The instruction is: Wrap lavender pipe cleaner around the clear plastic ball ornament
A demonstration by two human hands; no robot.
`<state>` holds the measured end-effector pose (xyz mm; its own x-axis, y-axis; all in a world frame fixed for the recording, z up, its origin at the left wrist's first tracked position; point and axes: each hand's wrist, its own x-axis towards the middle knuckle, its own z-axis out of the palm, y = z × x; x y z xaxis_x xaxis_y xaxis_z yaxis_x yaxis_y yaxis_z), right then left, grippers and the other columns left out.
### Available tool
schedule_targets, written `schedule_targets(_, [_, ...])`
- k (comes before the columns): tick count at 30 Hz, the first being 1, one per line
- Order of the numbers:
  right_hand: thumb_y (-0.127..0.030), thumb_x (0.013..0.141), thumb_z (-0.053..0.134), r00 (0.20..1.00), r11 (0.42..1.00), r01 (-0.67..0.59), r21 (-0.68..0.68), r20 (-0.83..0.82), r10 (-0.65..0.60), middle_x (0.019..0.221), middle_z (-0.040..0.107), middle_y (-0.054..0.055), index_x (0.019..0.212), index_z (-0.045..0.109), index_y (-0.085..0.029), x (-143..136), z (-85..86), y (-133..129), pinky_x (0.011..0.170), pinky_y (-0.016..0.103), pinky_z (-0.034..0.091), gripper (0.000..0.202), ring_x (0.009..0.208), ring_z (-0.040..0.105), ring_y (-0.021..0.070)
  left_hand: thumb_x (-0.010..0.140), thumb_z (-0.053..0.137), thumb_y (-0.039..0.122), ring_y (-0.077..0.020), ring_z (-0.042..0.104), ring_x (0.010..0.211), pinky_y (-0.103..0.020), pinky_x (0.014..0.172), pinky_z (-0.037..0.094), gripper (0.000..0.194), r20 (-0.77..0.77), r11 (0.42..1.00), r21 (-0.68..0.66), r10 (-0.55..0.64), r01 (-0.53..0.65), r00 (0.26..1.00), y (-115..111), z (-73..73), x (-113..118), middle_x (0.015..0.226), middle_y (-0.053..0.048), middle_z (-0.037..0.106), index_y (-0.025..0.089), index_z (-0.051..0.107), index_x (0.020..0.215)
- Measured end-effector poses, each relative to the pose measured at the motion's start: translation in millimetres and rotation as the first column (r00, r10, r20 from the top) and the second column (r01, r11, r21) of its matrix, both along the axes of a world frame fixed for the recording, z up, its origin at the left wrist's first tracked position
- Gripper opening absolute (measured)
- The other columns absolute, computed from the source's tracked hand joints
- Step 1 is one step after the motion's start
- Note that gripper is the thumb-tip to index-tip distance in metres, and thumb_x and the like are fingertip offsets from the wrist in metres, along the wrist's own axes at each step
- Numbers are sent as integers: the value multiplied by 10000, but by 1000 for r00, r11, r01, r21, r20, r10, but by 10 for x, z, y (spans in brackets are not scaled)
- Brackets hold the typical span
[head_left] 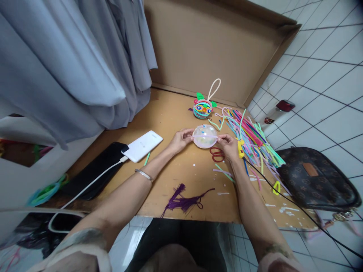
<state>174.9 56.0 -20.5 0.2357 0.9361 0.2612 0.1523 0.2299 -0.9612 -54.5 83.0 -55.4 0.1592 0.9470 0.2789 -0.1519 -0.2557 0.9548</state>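
Note:
In the middle of the table is a clear round ball [204, 130] with small coloured bits visible on or in it. A pale lilac pipe cleaner [205, 137] runs straight across its near side. My left hand [181, 140] pinches the left end and my right hand [228, 146] pinches the right end, both close against the ball. Behind it stands a decorated ball [202, 110] with eyes, green ears and a cream loop. Red-handled scissors [217, 155] lie beside my right hand, partly covered by it. A yellow glue gun [241, 148] with a black cord is just right of that hand.
Many coloured pipe cleaners [252, 134] spread over the right side. Purple tassels [184, 201] lie near the front edge. A charging white phone [144, 146] sits left, a patterned brown bag [320, 175] right. Cardboard [215, 45] stands behind; grey cloth [85, 56] hangs at left.

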Motion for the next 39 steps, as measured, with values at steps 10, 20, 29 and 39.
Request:
schedule_targets(10, [-337, 606, 780, 997, 997, -76, 1, 10, 76, 693, 675, -29, 725, 673, -230, -7, -3, -18, 602, 235, 494, 193, 617, 590, 104, 674, 823, 266, -231, 667, 1078, -418, 998, 510, 430, -7, 997, 51, -50, 50, 999, -30, 70, -103, 1273, -156, 657, 134, 707, 1067])
schedule_targets(20, [-316, 572, 794, 990, 991, -131, 11, -48, 132, 817, 681, -32, 922, 657, -242, -14, -22, -1, 689, 265, 573, 383, 712, 666, 116, 704, 785, 164, -226, 666, 1118, -438, 1044, 490, 390, 49, 984, 25, -179, 178, 983, -75, 156, -130, 1208, -150, 691, 141, 630, 1061])
schedule_targets(29, [-306, 583, 783, 984, 984, -177, 6, -19, 177, 828, 725, -7, 871, 739, -259, -38, -8, -2, 666, 263, 586, 295, 765, 696, 136, 636, 860, 210, -202, 680, 1015, -414, 998, 516, 537, 65, 979, -17, -203, 204, 977, -3, 121, -219, 1126, -131, 714, 145, 648, 1125])
schedule_targets(39, [-317, 599, 782, 989, 990, -144, 5, 45, 143, 842, 725, -6, 895, 750, -245, -37, 26, -27, 650, 259, 571, 306, 712, 658, 123, 656, 846, 250, -210, 691, 988, -389, 943, 539, 622, 3, 981, -2, -195, 195, 981, -61, 151, -223, 1068, -123, 746, 148, 659, 1241])
